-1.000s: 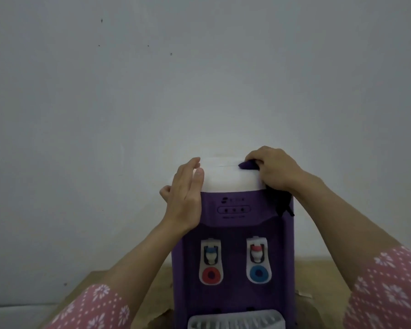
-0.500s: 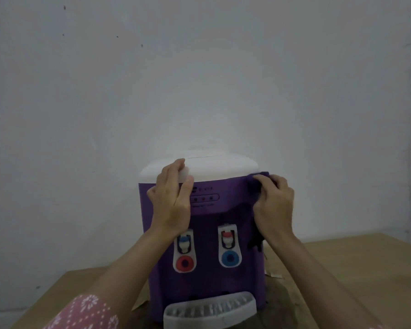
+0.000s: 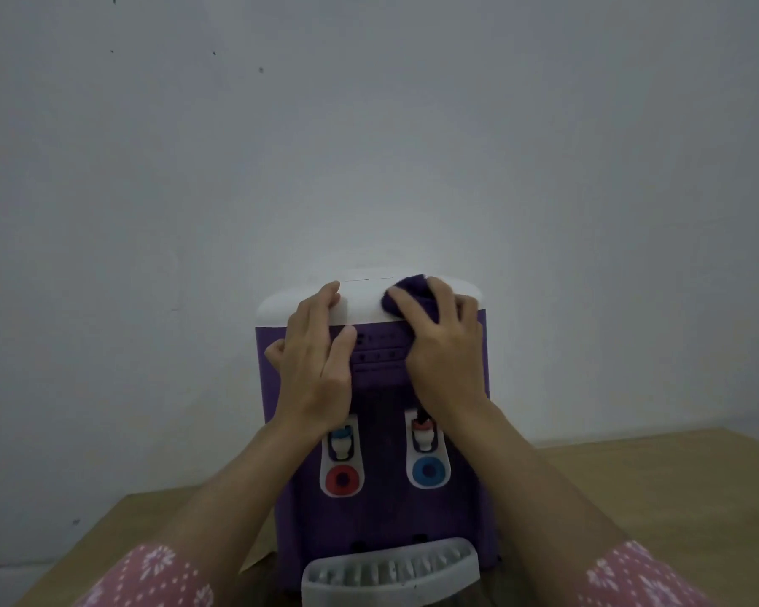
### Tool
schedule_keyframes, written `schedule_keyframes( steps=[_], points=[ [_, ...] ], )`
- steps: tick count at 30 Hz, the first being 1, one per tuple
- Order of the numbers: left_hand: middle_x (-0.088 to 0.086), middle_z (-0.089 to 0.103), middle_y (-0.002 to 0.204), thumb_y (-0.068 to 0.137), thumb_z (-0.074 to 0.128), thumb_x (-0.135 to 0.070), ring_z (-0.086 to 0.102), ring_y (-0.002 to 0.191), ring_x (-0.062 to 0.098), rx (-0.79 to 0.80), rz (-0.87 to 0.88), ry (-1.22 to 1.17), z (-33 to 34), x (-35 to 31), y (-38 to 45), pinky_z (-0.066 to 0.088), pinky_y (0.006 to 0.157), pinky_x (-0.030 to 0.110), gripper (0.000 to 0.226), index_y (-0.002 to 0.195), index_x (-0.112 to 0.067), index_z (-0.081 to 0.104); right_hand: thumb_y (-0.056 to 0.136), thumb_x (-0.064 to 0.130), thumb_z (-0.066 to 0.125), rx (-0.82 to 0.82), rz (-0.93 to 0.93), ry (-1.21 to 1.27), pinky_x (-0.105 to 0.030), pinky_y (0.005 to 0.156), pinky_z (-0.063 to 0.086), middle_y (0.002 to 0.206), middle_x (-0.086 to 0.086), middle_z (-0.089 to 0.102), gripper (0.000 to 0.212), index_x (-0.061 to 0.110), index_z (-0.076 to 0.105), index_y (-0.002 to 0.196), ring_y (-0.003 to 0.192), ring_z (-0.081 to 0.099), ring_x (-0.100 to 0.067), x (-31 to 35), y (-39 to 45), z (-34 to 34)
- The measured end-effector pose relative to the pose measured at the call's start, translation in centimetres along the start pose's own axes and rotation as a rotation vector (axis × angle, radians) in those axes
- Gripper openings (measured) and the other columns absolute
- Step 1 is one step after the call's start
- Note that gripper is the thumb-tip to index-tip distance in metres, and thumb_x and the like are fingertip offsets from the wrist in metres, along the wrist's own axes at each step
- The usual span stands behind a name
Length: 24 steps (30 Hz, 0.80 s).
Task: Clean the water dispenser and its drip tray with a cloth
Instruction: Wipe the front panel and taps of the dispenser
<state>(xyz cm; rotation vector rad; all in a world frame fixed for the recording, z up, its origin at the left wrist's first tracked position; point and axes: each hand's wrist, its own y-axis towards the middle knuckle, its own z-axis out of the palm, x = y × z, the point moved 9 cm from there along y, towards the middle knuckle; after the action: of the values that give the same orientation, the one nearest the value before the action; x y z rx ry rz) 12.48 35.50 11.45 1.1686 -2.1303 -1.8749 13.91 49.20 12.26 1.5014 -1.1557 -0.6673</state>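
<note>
A purple water dispenser (image 3: 380,514) with a white top stands on a wooden table against the wall. Its grey slotted drip tray (image 3: 391,571) juts out at the bottom front. Two taps with a red and a blue button sit on its front. My left hand (image 3: 316,365) lies flat with straight fingers on the upper left front, fingertips on the white top. My right hand (image 3: 443,343) presses a dark purple cloth (image 3: 406,295) onto the top's right part, fingers curled over it.
The wooden table (image 3: 632,484) stretches to the right and left of the dispenser. A plain pale wall (image 3: 369,146) stands close behind it. A paper scrap (image 3: 255,558) lies by the dispenser's lower left corner.
My right hand has carried the cloth from the upper right front edge up onto the white top. My left hand stays flat on the upper left. The view shifted.
</note>
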Motion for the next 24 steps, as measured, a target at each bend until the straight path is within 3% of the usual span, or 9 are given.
schedule_keyframes(
  steps=[4,8,11,14,18,21,24],
  points=[
    [-0.01,0.04,0.134,0.076,0.037,-0.032,0.024,0.108,-0.009,-0.001,0.034,0.094,0.6,0.0,-0.2,0.013,0.074,0.019,0.061,0.136,-0.021,0.034,0.078,-0.013,0.046,-0.005,0.17,0.072,-0.047,0.085,0.044,0.134,-0.019,0.042,0.06,0.017,0.051,0.13,0.105,0.04,-0.038,-5.0,-1.6,0.0],
    [-0.002,0.037,0.138,0.074,0.045,-0.033,0.025,0.119,0.001,-0.012,0.055,0.201,1.3,-0.4,-1.3,0.01,0.08,0.02,0.067,0.138,-0.016,0.032,0.084,-0.011,0.041,0.071,0.333,0.084,-0.037,0.087,0.04,0.134,-0.017,0.038,0.059,0.018,0.044,0.135,0.11,0.036,-0.034,-9.7,-5.1,0.5],
    [0.006,0.044,0.136,0.072,0.05,-0.031,0.029,0.123,0.012,0.129,0.291,0.391,3.2,-2.7,-3.3,0.016,0.088,0.033,0.067,0.136,-0.011,0.038,0.084,-0.012,0.04,0.058,0.443,0.078,-0.029,0.081,0.034,0.131,-0.018,0.041,0.054,0.016,0.05,0.129,0.109,0.038,-0.034,-11.8,-6.3,0.1],
    [0.005,0.05,0.137,0.069,0.044,-0.035,0.039,0.128,0.016,0.339,0.554,0.621,6.7,-4.0,-6.0,0.026,0.09,0.038,0.068,0.134,-0.014,0.045,0.088,-0.009,0.045,-0.027,0.303,0.119,-0.032,0.087,0.038,0.127,-0.022,0.045,0.047,0.012,0.051,0.13,0.108,0.041,-0.036,-10.0,-5.8,-0.6],
    [0.005,0.043,0.144,0.068,0.053,-0.038,0.038,0.133,0.018,0.38,0.505,0.738,8.6,-3.0,-6.8,0.021,0.093,0.042,0.071,0.134,-0.013,0.047,0.087,-0.008,0.051,0.053,0.179,0.201,-0.028,0.093,0.036,0.123,-0.023,0.049,0.046,0.01,0.05,0.129,0.107,0.045,-0.035,-9.8,-7.8,0.8],
    [0.004,0.035,0.149,0.071,0.054,-0.038,0.026,0.139,0.014,0.359,0.484,0.779,8.9,-2.0,-6.9,0.018,0.095,0.044,0.074,0.137,-0.01,0.042,0.089,-0.008,0.046,0.131,0.33,0.215,-0.026,0.091,0.037,0.125,-0.021,0.048,0.046,0.012,0.049,0.13,0.108,0.044,-0.033,-12.5,-10.5,1.9],
    [0.003,0.029,0.151,0.074,0.045,-0.039,0.018,0.138,0.011,0.367,0.486,0.794,9.0,-1.3,-7.0,0.018,0.096,0.046,0.073,0.141,-0.011,0.036,0.091,-0.004,0.043,0.01,0.438,0.239,-0.024,0.088,0.034,0.125,-0.021,0.048,0.043,0.012,0.049,0.131,0.109,0.043,-0.032,-13.4,-9.6,1.0]
  ],
)
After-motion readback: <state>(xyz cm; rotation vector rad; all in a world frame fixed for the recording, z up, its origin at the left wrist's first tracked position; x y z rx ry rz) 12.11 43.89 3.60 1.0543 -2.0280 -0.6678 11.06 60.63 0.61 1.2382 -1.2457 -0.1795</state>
